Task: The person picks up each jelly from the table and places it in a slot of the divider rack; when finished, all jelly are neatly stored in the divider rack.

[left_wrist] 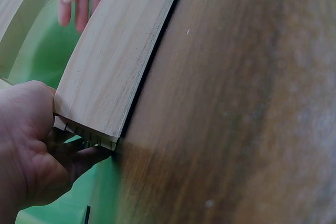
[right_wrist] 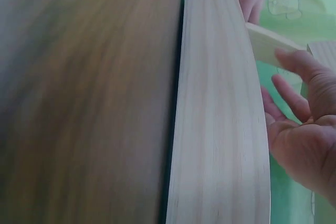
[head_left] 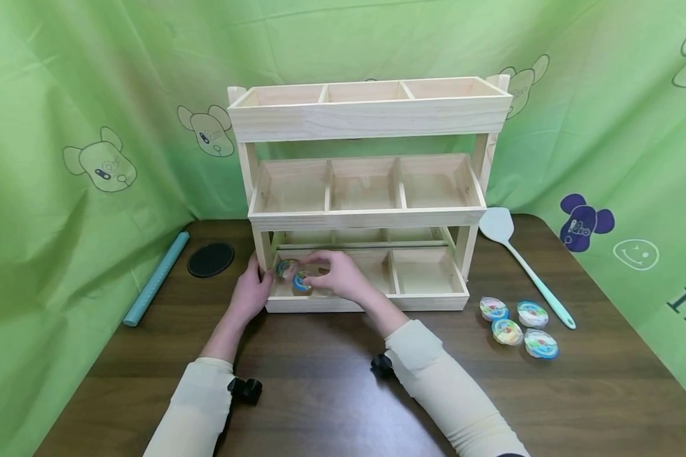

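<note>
Two small jelly cups with printed lids are in the bottom tray's left compartment: the rear jelly cup [head_left: 287,268] and a blue-rimmed jelly cup [head_left: 300,283] near the front board. My right hand [head_left: 338,277] reaches in from the right, thumb at the blue-rimmed cup's lid and index finger stretched out behind it. In the right wrist view this hand [right_wrist: 310,114] has its fingers spread apart, their lower parts partly hidden by the front board [right_wrist: 220,108]. My left hand [head_left: 251,289] grips the left end of the wooden rack's bottom tray [left_wrist: 113,61], fingers curled around its corner.
The three-tier wooden rack [head_left: 371,117] has divided trays. To the right lie several jelly cups, including one jelly cup [head_left: 541,343], and a spatula [head_left: 528,270]. A black disc [head_left: 210,259] and a blue rod [head_left: 157,278] lie left. Green cloth [head_left: 343,38] hangs behind.
</note>
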`<state>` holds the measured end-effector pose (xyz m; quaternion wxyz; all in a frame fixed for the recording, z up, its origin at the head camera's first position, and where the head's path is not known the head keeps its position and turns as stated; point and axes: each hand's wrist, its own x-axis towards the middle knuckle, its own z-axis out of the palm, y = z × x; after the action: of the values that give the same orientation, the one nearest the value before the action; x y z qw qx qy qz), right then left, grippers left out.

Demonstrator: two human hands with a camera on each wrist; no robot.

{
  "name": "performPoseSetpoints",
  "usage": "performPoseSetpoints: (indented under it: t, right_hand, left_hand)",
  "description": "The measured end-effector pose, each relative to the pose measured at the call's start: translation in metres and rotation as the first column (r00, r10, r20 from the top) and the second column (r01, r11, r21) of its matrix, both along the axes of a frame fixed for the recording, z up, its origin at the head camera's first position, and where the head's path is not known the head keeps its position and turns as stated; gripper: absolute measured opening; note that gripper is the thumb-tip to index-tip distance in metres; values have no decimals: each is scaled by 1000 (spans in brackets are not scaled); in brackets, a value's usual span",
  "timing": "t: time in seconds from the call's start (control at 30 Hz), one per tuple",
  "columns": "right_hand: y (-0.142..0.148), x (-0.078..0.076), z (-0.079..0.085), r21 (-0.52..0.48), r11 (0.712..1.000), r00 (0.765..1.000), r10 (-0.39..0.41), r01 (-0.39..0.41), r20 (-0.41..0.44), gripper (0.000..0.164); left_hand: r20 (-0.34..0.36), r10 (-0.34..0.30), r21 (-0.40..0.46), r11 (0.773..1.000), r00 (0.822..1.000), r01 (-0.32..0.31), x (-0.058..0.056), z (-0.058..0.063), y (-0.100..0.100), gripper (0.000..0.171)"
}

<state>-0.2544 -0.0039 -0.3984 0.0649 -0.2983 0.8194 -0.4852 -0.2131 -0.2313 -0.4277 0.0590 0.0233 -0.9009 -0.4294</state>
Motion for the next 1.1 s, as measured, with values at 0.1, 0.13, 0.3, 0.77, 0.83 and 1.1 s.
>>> performPoseSetpoints:
  t: [0.1, 0.13, 0.3, 0.77, 0.83, 1.1]
  right_hand:
    - [10, 2, 0, -13, 1000, 1000, 8, -8, 6, 44]
    - [12, 3, 1, -9, 1000, 1000, 7, -7, 3, 44]
    - [27, 8, 3, -15, 1000, 1000, 6, -6, -2, 44]
    - [80, 20, 9, -190, 982, 999, 28, -20, 43, 45]
    - [91, 20, 11, -210, 978, 999, 14, -3, 52, 45]
    - [133, 24, 14, -216, 972, 995, -80, 91, 58, 40]
  left_hand:
    - [-3, 4, -3, 1000, 1000, -4, 0, 0, 1, 65]
    - [-5, 6, -6, 1000, 1000, -6, 0, 0, 1, 65]
    - [-8, 14, -16, 1000, 1000, -15, 0, 0, 1, 64]
    - [-8, 18, -8, 1000, 1000, -18, -1, -1, 0, 64]
    - [-9, 15, -6, 1000, 1000, -15, -2, -2, 0, 64]
    - [-1, 11, 6, 1000, 1000, -11, -2, -1, 0, 63]
